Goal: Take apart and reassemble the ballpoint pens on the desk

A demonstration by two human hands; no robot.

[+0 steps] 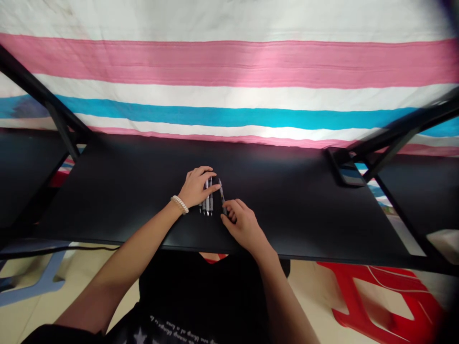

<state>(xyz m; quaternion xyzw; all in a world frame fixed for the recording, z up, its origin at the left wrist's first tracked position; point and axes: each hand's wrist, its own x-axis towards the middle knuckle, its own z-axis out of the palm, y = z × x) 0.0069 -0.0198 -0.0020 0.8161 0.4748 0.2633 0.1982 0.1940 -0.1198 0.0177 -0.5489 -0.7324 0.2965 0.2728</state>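
A long black desk runs across the view. Near its middle lies a tight row of slim retractable pens, with a separate pen just beside them. A smartphone lies near the far right corner.

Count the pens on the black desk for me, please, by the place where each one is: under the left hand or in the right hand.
Retractable pens lying side by side under the left hand: 4
Pen held in the right hand: 1
Total: 5
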